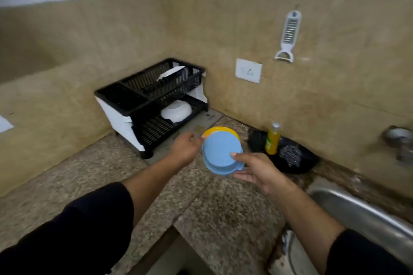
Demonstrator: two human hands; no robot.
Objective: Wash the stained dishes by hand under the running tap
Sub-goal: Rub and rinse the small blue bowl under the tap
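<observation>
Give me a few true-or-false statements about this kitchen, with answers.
1. The right hand holds a blue bowl. True.
2. The left hand is empty. False: it pinches the rim of a yellow dish behind the blue bowl.
3. A white bowl sits in the lower tier of the rack. True.
4. The soap bottle lies on its side. False: it stands upright on a black tray.
5. A peeler hangs on the wall. True.
</observation>
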